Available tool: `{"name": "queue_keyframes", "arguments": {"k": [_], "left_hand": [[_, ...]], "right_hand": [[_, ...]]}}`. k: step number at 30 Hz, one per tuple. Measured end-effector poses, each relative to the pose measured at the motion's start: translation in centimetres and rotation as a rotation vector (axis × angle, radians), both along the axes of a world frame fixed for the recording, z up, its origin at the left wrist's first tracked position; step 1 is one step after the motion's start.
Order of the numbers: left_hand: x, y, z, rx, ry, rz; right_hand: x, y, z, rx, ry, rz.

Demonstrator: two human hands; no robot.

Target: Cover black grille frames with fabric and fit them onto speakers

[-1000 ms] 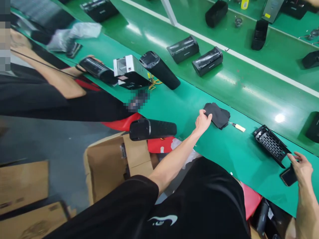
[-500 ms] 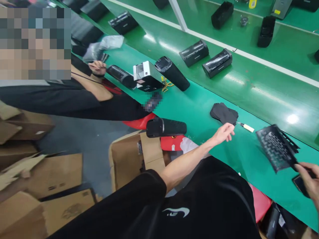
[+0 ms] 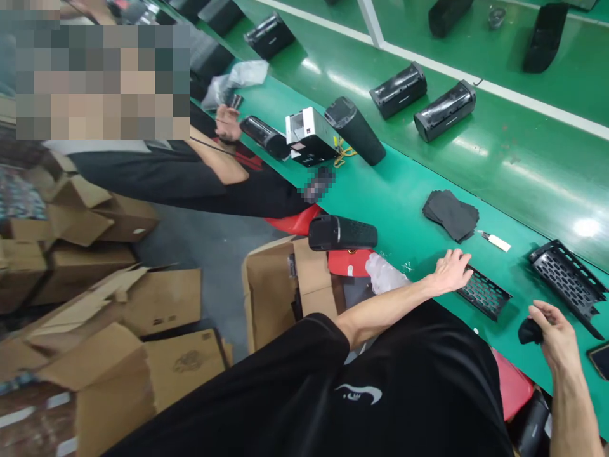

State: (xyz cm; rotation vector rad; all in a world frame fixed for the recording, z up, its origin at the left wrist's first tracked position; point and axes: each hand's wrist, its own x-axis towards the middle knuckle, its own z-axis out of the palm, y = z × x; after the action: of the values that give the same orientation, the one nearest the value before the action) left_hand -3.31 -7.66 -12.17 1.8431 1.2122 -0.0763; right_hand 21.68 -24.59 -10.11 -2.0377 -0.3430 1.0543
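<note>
My left hand (image 3: pixel 451 273) is at the left end of a black perforated panel (image 3: pixel 488 293), which lies on the green table close to my body; its fingers bend over that end. My right hand (image 3: pixel 556 330) pinches a small, dark, soft-looking piece (image 3: pixel 530 331) just right of the panel; what it is made of is unclear. Beyond my left hand lies a fanned stack of thin black sheets (image 3: pixel 454 216). A small tool with a white handle (image 3: pixel 498 242) rests beside the stack. A second black perforated shell (image 3: pixel 566 273) lies farther right.
A phone (image 3: pixel 600 360) lies at the right edge. Black speaker bodies stand at the table's near edge (image 3: pixel 342 233) and on the green line beyond (image 3: pixel 445 111). A white-and-black box (image 3: pixel 309 136) is farther left, near a seated co-worker (image 3: pixel 204 178). Open cartons (image 3: pixel 271 298) stand below.
The perforated panel, raised in my right hand before, now lies on the table under my left hand. My right hand now holds the small dark piece. The view has shifted somewhat.
</note>
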Motion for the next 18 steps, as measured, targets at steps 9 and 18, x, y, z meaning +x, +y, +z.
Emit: {"name": "queue_keyframes", "arguments": {"k": [9,18], "left_hand": [[0.5,-1.3,2.7,-0.769,-0.347,0.033],[-0.4,-0.4,1.2,-0.629,-0.513,-0.087]], "right_hand": [[-8.0,1.9,-0.3,0.179,0.485,-0.300],[-9.7,1.3,-0.1,0.118,0.515,-0.158]]}}
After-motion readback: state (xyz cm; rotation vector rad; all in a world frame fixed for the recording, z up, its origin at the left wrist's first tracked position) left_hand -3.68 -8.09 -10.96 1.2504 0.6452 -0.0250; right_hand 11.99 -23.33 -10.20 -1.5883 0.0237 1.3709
